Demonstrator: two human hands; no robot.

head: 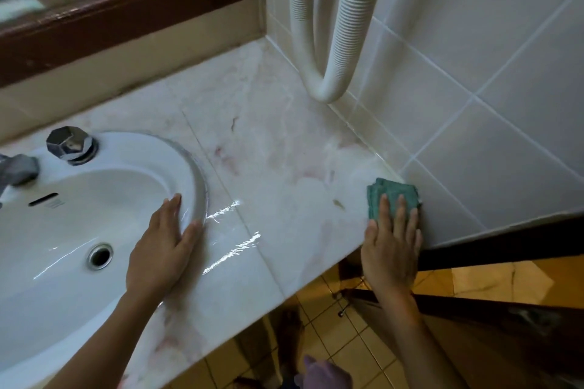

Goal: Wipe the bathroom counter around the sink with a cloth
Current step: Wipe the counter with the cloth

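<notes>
The right hand (392, 249), fingers straight, presses flat on the folded green cloth (390, 191) at the right end of the marble surface (284, 142), where the cloth touches the tiled wall (474, 136). The left hand (161, 249), fingers extended and holding nothing, rests across the rim of the white sink (189, 167).

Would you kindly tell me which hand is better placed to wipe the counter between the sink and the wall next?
The right hand: it presses the green cloth flat on the marble counter beside the tiled wall. The left hand holds no cloth and rests flat on the sink rim.
</notes>
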